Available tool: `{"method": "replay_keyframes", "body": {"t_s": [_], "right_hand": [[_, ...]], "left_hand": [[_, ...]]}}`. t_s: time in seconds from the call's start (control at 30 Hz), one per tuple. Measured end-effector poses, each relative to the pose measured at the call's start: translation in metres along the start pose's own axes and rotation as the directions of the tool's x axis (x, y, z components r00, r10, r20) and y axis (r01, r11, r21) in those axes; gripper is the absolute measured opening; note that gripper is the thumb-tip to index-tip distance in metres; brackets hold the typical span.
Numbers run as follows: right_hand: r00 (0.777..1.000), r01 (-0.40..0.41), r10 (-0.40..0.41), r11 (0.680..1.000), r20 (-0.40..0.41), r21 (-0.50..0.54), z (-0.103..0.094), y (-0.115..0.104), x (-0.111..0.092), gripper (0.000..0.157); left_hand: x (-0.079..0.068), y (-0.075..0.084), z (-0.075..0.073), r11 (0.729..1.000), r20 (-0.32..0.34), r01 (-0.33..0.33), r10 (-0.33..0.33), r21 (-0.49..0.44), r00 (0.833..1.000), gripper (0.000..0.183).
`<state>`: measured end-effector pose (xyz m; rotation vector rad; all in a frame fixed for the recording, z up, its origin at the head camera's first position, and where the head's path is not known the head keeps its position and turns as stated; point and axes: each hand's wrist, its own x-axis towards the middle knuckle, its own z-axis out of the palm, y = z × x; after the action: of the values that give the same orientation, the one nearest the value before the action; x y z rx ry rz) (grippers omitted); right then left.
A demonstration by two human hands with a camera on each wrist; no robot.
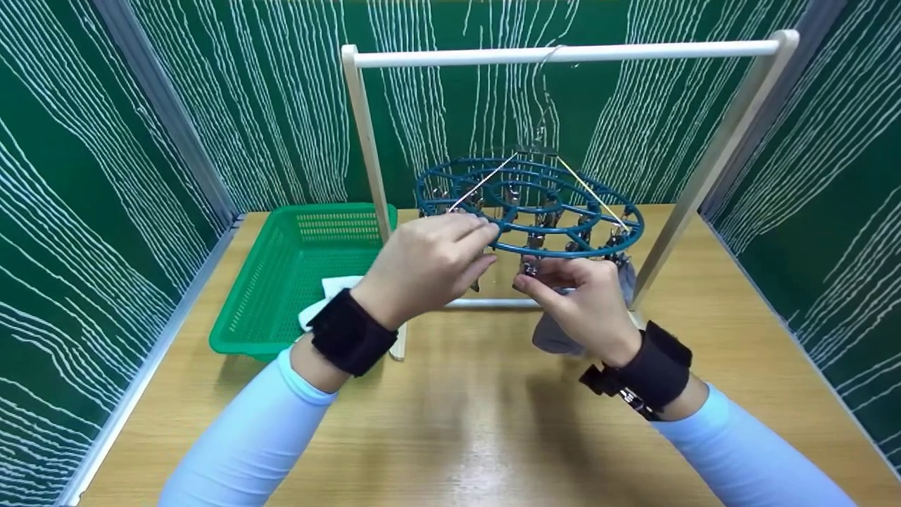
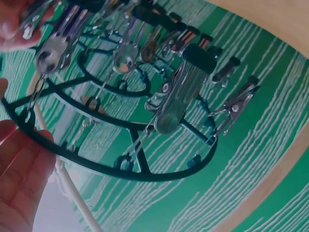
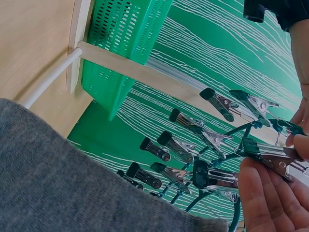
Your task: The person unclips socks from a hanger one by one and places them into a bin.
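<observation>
A round dark-green clip hanger (image 1: 556, 252) hangs by a hook from the white bar of a wooden stand, tilted, with several metal clips around its rings. My left hand (image 1: 436, 260) holds the front left of its rim, fingers above and thumb below in the head view. My right hand (image 1: 588, 299) pinches a metal clip (image 3: 273, 153) with dark-green tips under the front rim. That clip has nothing in its jaws. A grey cloth piece (image 1: 556, 334), perhaps a sock, hangs behind my right hand; it fills the lower left of the right wrist view.
A green plastic basket (image 1: 246, 282) stands at the left with a white cloth (image 1: 341, 285) in it, partly hidden by my left wrist. The wooden stand (image 1: 697, 169) straddles the hanger, with a low white crossbar (image 1: 486, 303). Green walls with white lines surround the wooden table (image 1: 457, 422).
</observation>
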<state>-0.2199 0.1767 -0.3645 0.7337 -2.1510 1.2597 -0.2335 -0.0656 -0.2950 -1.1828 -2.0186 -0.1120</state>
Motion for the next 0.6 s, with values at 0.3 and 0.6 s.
{"method": "replay_keyframes", "body": {"t_s": [0.3,0.6], "right_hand": [[0.999,-0.03,0.03,0.999,0.021,0.014,0.002,0.0,-0.001,0.017],[0.998,-0.054,0.054,0.999,0.042,-0.004,0.004,-0.002,-0.001,0.022]], "left_hand": [[0.003,0.004,0.012,0.978,-0.084,-0.09,0.108,0.189,0.991,0.013],[-0.001,0.004,0.019,0.961,-0.132,-0.083,0.122,0.264,0.984,0.01]]}}
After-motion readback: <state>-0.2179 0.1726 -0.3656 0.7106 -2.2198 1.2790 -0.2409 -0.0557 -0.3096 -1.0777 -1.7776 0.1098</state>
